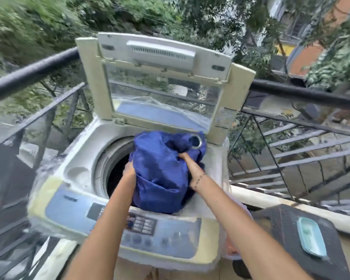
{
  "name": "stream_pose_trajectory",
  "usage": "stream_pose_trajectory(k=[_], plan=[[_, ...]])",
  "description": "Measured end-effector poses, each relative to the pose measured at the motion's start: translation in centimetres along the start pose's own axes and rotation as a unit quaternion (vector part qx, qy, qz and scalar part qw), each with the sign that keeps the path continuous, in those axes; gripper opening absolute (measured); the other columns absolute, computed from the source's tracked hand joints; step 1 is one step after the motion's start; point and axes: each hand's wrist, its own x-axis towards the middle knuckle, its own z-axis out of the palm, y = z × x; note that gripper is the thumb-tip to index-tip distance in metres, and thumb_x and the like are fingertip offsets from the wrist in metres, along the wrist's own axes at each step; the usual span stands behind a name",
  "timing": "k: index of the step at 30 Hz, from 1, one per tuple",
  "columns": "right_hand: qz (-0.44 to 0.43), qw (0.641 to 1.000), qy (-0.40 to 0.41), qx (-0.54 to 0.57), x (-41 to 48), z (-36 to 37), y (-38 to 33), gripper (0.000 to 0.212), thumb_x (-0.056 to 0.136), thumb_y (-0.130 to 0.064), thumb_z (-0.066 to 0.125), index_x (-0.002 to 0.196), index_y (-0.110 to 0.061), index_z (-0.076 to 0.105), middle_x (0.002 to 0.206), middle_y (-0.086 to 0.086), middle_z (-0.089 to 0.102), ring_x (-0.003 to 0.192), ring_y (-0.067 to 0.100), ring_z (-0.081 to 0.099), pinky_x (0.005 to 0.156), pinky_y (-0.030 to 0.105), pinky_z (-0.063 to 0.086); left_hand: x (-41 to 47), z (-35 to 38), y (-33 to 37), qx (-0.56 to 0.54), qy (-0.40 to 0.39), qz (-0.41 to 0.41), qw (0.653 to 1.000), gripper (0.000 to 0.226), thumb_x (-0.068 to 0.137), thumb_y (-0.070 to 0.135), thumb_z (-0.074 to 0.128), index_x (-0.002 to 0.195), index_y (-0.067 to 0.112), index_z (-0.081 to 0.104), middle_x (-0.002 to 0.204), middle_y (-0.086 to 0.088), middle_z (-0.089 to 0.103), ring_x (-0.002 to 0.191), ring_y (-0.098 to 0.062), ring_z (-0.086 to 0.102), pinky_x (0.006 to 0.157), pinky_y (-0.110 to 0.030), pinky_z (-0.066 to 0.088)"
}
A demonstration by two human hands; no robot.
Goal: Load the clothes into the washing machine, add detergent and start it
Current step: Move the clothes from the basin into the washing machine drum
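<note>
blue cloth: shiny crumpled bundle with a metal eyelet, over the washing machine drum | left hand clutching its side | right hand gripping the top

Bundled blue cloth over the drum mouth, top-loading washing machine, lid raised, drum apparently empty

- My left hand reaches forward with the forearm bare and stretched out from the lower middle of the view; its fingers are pressed into blue cloth, closed on its left side.
- My right hand comes in from the lower right, wrist bent downward, its grip bunched on the top of the same cloth.
- A thin bracelet sits on my right wrist.
- Both arms converge, hands near each other.
</note>
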Motion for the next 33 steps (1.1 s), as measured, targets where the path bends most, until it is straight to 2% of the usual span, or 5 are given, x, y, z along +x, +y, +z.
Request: stream_pose_trajectory(k=[5, 11, 15, 21, 33], plan=[[0.015, 0.981, 0.048, -0.188, -0.5, 3.1, 2.0, 0.042, 0.082, -0.027, 0.065, 0.116, -0.005, 0.058, 0.101, 0.005, 0.059, 0.075, 0.015, 0.056, 0.069, 0.023, 0.048, 3.7, -1.9, -1.9, 0.095, 0.059, -0.041, 0.993, 0.09, 0.084, 0.071, 0.026, 0.136, 0.001, 0.048, 0.138, -0.019, 0.052, 0.124, -0.038, 0.051, 0.107, -0.048, 0.038], [-0.02, 0.956, 0.013, -0.293, -1.8, 2.9, 1.8, 0.015, 0.083, -0.02, 0.061, 0.068, -0.019, 0.058, 0.068, -0.004, 0.05, 0.065, 0.008, 0.045, 0.069, 0.024, 0.037, -4.6, 2.4, 2.0, 0.041, -0.017, -0.003, 0.999, 0.057, 0.102, 0.046, 0.023, 0.115, 0.007, 0.062, 0.105, -0.006, 0.06, 0.09, -0.026, 0.058, 0.078, -0.034, 0.039], [-0.101, 0.964, -0.009, -0.247, -4.2, -0.9, -0.4, 0.016, 0.092, -0.013, 0.051, 0.096, -0.013, 0.067, 0.086, 0.0, 0.063, 0.077, 0.013, 0.057, 0.072, 0.021, 0.046, -8.5, 7.7, 2.6, -0.057, -0.011, 0.056, 0.997, 0.051, 0.102, 0.038, 0.024, 0.093, 0.012, 0.066, 0.086, -0.006, 0.068, 0.068, -0.019, 0.061, 0.062, -0.03, 0.044], [-0.175, 0.967, 0.045, -0.177, -6.4, -10.7, -4.1, 0.022, 0.094, -0.006, 0.046, 0.083, -0.013, 0.063, 0.071, 0.003, 0.061, 0.05, 0.004, 0.056, 0.06, 0.017, 0.049, -14.6, 17.6, 2.0, -0.132, -0.072, 0.116, 0.982, 0.04, 0.099, 0.025, 0.03, 0.084, 0.01, 0.064, 0.064, -0.004, 0.059, 0.047, -0.013, 0.051, 0.049, -0.023, 0.04], [0.015, 0.975, 0.172, -0.143, 1.6, -34.5, 1.6, 0.021, 0.094, -0.009, 0.05, 0.079, -0.008, 0.064, 0.069, 0.006, 0.059, 0.036, 0.0, 0.05, 0.046, 0.015, 0.044, -15.9, 36.6, -10.0, 0.045, -0.133, 0.111, 0.984, 0.03, 0.098, 0.026, 0.036, 0.083, 0.024, 0.062, 0.07, 0.009, 0.061, 0.063, -0.011, 0.058, 0.067, -0.031, 0.048]])
